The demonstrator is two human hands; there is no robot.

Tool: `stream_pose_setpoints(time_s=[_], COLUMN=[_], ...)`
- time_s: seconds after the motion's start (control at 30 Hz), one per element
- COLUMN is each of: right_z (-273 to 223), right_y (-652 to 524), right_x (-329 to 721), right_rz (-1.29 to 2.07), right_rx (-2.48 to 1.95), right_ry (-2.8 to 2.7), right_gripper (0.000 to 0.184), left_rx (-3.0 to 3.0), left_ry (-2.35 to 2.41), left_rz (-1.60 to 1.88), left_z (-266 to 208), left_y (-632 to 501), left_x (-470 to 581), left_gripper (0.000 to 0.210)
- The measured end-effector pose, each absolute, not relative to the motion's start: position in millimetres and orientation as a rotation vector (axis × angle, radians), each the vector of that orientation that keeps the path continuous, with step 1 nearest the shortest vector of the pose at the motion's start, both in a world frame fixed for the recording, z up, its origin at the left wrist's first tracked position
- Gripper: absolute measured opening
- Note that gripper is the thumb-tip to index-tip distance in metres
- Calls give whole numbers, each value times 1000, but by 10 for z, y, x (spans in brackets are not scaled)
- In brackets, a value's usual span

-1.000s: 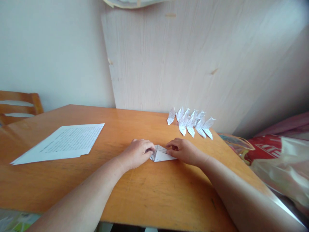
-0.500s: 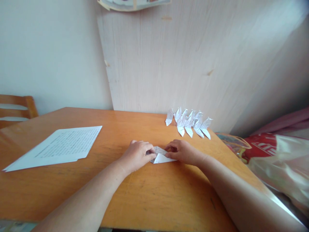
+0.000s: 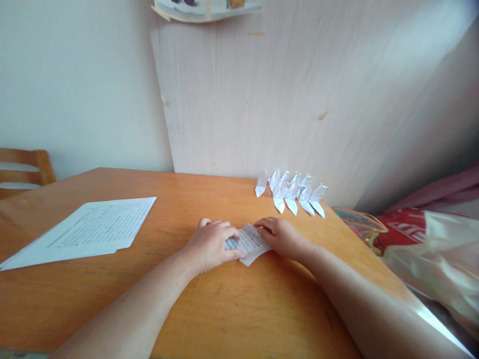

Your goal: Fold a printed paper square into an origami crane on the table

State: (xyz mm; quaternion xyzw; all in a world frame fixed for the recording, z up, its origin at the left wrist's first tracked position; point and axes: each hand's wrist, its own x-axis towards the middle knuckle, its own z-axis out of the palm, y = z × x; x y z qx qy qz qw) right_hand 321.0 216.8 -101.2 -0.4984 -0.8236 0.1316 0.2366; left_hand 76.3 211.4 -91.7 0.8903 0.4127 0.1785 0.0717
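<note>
A small folded sheet of printed paper (image 3: 251,243) lies on the wooden table between my two hands, its text side up and a crease across it. My left hand (image 3: 217,243) grips its left side, the thumb at the near edge and the fingers bent over the top. At the paper's right edge, my right hand (image 3: 283,238) holds it with curled fingers; part of that edge is hidden beneath the hand. Beyond the right hand stand several folded paper figures (image 3: 295,192), white with printed text and pointed tips.
Larger printed sheets (image 3: 101,227) lie stacked at the left of the wooden table (image 3: 202,309). A chair (image 3: 28,167) stands past the far left edge. Plastic bags (image 3: 434,249), one red and one pale, are beside the right edge. A wall panel (image 3: 243,109) rises behind the table.
The white flap on the paper's near side has been opened out, so more printed text shows and a corner points toward me. Both hands remain at its sides.
</note>
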Motion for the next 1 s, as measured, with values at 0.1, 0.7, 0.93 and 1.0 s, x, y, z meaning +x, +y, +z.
stream_pose_setpoints(time_s=[0.1,0.7,0.93,1.0], right_z=[-1051,-947,-1014,-987], right_y=[2210,2026,2150,2150], right_x=[3232,3052,3114,3136], right_rz=[362,157,213,236], right_rx=[-1373,-950,-1096,-1190], right_ry=[-2242,-2372,-2289,-2266], right_gripper=[29,39,28,24], left_rx=[2704,2796,2822,2825], left_ry=[1234,1189,1120,1125], left_rz=[513,457,505,513], left_z=[-898,-867,-889,-893], left_y=[2093,2029,2049,2053], left_x=[760,757,736,736], left_gripper=[38,25,20,18])
